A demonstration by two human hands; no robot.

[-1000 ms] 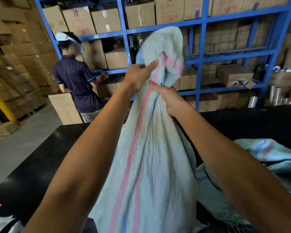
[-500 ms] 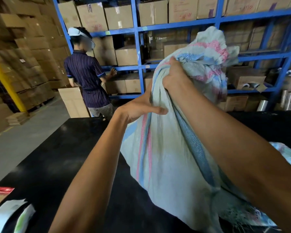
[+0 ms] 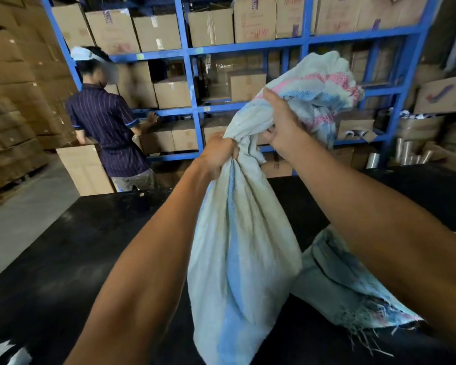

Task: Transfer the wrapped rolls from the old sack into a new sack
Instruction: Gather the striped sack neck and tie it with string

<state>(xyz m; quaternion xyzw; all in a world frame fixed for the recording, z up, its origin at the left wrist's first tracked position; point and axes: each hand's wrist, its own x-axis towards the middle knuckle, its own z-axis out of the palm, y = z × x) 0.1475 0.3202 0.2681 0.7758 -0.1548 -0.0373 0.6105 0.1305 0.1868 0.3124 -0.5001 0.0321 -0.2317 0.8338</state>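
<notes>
Both hands gather the neck of the upright sack (image 3: 237, 254) on the black tabletop (image 3: 71, 248).

The left hand (image 3: 216, 154) has its fingers clenched round the neck; just above it the right hand (image 3: 282, 127) pinches the loose mouth. The sack's long axis runs straight down from the left hand. Half a second ago the left hand lay flatter against the cloth. A frayed sack (image 3: 353, 291) lies right of it.

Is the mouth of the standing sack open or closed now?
Closed. The left hand grips the sack at its bunched neck, and the right hand holds the loose top above it.
</notes>
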